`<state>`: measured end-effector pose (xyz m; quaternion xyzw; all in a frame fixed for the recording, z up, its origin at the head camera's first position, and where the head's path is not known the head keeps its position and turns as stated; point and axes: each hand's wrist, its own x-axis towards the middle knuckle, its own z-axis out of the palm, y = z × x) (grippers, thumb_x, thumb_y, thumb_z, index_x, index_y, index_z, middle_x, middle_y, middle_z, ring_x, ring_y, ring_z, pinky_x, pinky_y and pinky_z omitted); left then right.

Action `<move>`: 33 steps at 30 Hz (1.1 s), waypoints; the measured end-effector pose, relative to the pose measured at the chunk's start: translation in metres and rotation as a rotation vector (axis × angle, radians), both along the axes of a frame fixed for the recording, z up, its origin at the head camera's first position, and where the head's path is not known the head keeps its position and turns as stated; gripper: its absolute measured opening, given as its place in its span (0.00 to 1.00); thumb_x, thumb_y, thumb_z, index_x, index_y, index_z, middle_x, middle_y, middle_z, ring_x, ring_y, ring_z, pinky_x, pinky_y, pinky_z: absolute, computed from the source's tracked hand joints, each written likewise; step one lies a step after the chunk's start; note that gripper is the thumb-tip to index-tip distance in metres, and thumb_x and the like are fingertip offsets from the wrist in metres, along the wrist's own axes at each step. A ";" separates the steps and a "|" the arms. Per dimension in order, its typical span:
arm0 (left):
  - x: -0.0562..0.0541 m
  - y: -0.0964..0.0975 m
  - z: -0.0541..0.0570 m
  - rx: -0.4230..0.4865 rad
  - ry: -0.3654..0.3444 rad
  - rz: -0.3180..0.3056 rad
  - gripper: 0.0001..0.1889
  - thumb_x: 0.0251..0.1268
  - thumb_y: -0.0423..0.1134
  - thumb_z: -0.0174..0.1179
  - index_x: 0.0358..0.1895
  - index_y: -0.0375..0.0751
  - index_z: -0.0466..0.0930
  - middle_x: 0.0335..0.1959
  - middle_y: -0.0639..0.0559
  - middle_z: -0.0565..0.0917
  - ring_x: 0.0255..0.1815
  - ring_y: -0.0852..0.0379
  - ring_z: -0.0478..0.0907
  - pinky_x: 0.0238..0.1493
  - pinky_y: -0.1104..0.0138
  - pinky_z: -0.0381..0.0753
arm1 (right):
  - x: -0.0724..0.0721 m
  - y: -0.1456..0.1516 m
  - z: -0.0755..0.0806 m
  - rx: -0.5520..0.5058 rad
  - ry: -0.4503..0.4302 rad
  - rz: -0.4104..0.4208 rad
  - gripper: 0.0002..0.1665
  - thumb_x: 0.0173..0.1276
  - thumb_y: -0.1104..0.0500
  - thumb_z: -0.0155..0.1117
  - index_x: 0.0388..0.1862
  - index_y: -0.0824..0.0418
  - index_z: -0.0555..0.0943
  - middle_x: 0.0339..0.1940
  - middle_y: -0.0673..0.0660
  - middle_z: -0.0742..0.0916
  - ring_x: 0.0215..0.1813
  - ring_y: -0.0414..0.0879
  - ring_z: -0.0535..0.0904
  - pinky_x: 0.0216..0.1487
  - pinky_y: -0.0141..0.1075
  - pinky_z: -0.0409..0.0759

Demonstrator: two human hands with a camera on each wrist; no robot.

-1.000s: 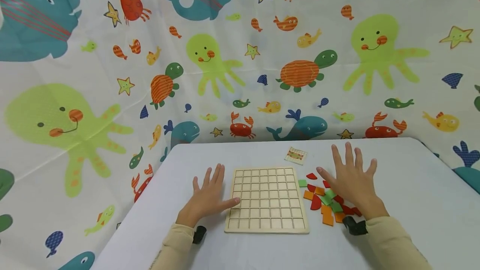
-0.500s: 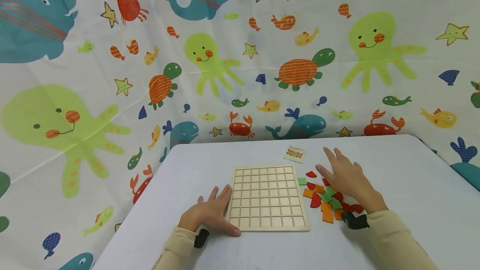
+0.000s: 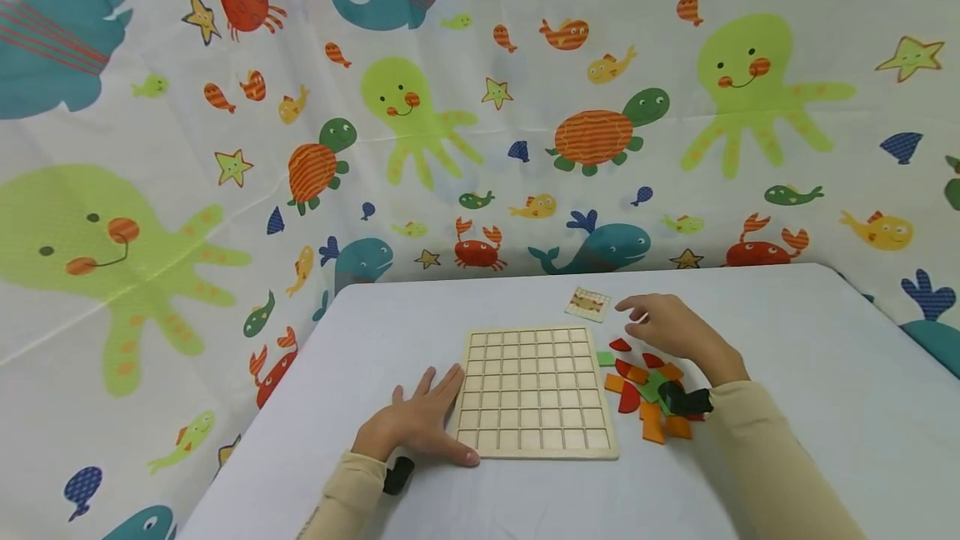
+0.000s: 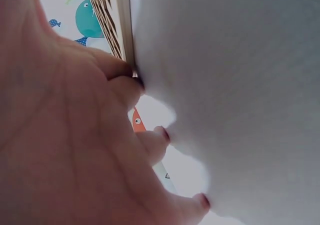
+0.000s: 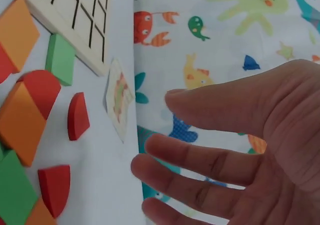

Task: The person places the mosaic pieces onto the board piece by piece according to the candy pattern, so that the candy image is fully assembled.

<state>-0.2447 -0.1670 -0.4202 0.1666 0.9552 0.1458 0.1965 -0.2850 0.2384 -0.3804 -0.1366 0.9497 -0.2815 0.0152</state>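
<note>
A wooden grid board [image 3: 536,394] lies flat on the white table, its cells bare. My left hand [image 3: 420,423] rests at its left edge, fingers spread, thumb by the near left corner; in the left wrist view the fingertips [image 4: 162,134] touch the table beside the board. My right hand [image 3: 667,327] hovers past the far side of the coloured pieces, fingers relaxed and apart from the thumb, holding nothing. Left of its fingertips lies a small printed card [image 3: 588,304] with a picture on a grid. The right wrist view shows the card [image 5: 119,99] beyond the pieces.
Right of the board lies a loose heap of flat pieces: red rounded ones [image 3: 629,397], orange ones [image 3: 652,423] and green ones [image 3: 605,358]. The right wrist and its black camera [image 3: 684,399] hide part of the heap. A sea-animal printed cloth [image 3: 495,148] hangs behind the table.
My right hand has moved left and away from me, over the pieces toward the card, its spread fingers now drawn in. The left hand has come down to the board's left edge.
</note>
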 end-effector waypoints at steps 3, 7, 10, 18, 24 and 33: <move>-0.002 0.001 -0.001 0.005 -0.001 -0.003 0.71 0.48 0.71 0.79 0.89 0.42 0.48 0.90 0.47 0.48 0.88 0.37 0.38 0.75 0.23 0.37 | -0.005 0.000 -0.006 -0.016 -0.077 0.006 0.22 0.74 0.65 0.68 0.65 0.70 0.83 0.45 0.64 0.87 0.42 0.55 0.83 0.46 0.48 0.89; -0.005 0.003 -0.004 0.013 -0.001 -0.012 0.70 0.49 0.70 0.79 0.89 0.43 0.48 0.90 0.48 0.49 0.88 0.37 0.38 0.75 0.24 0.37 | -0.008 -0.001 -0.019 -0.021 -0.149 0.014 0.21 0.73 0.66 0.68 0.62 0.70 0.84 0.41 0.59 0.86 0.35 0.49 0.80 0.39 0.40 0.87; -0.007 0.005 -0.003 0.008 -0.006 -0.010 0.70 0.48 0.70 0.80 0.89 0.44 0.48 0.90 0.49 0.49 0.88 0.37 0.38 0.76 0.24 0.37 | -0.012 -0.003 -0.028 -0.043 -0.161 0.010 0.18 0.71 0.67 0.68 0.59 0.70 0.85 0.37 0.58 0.83 0.30 0.49 0.78 0.35 0.40 0.83; -0.014 0.008 0.004 -0.040 -0.027 -0.024 0.70 0.50 0.70 0.78 0.89 0.45 0.46 0.90 0.49 0.47 0.88 0.35 0.37 0.75 0.23 0.40 | -0.022 -0.008 -0.041 0.027 -0.050 0.010 0.09 0.68 0.70 0.69 0.45 0.66 0.90 0.39 0.59 0.86 0.42 0.54 0.78 0.46 0.46 0.87; -0.021 0.003 0.000 -0.044 -0.028 -0.037 0.73 0.46 0.77 0.75 0.90 0.48 0.44 0.90 0.50 0.44 0.88 0.35 0.35 0.74 0.22 0.36 | -0.026 -0.017 -0.039 0.059 -0.044 -0.014 0.09 0.66 0.71 0.68 0.43 0.65 0.89 0.38 0.60 0.86 0.39 0.54 0.78 0.41 0.44 0.86; -0.026 0.001 -0.016 -0.041 -0.012 -0.040 0.75 0.44 0.83 0.71 0.90 0.49 0.42 0.91 0.51 0.42 0.88 0.35 0.33 0.73 0.22 0.34 | -0.030 -0.029 -0.030 0.125 -0.159 -0.111 0.05 0.70 0.70 0.66 0.44 0.68 0.83 0.34 0.60 0.81 0.37 0.54 0.78 0.36 0.40 0.81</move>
